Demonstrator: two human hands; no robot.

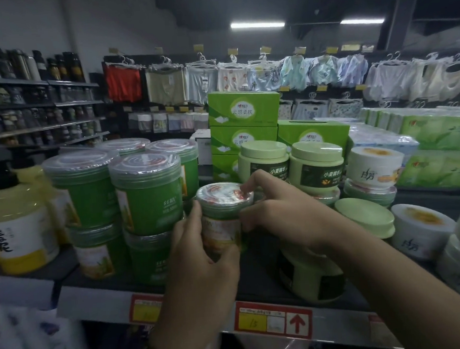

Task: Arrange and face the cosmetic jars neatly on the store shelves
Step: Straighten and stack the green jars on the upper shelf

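A green jar with a clear plastic lid (223, 202) stands on the dark shelf (100, 276) in front of me. My left hand (200, 269) grips its body from the left and front. My right hand (278, 214) holds it from the right, fingers curled over the lid's rim. To its left stand stacked green jars (147, 196) of the same kind, two high. Pale green jars (317, 168) with dark labels stand behind and to the right; one pale green jar (312, 277) sits under my right forearm.
A yellow pump bottle (17, 227) stands at the far left. White jars (418, 232) are stacked at the right. Green tissue boxes (243, 113) rise behind the jars. Red and yellow price tags (273, 320) line the shelf's front edge. Clothing hangs on the far wall.
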